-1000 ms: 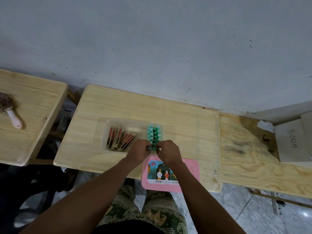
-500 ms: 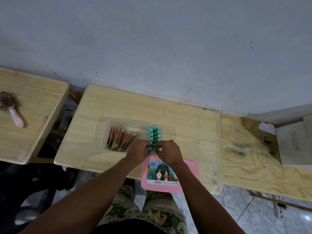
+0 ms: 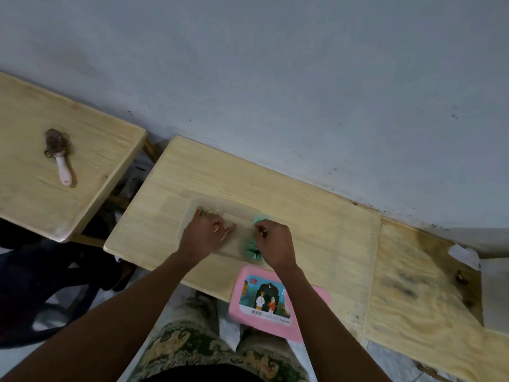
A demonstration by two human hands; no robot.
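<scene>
— Green pegs (image 3: pixel 251 250) lie at the 3 o'clock end of the clear tray (image 3: pixel 198 202), in the middle of the table (image 3: pixel 316 244); we see our right hand (image 3: pixel 274 241) on them, fingers curled tight round the cluster
— And our left hand (image 3: pixel 203 235) covers the tray's 9 o'clock half; blur hides its fingers, so we cannot tell their grip
— We note the pink lid (image 3: pixel 311 296) at 6 o'clock of the pegs, a hairbrush (image 3: pixel 62 166) far off at 10 o'clock

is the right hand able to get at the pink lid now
Probably yes: the pink lid lies at the near edge of the table, just behind the right hand; only that forearm crosses it.
</scene>
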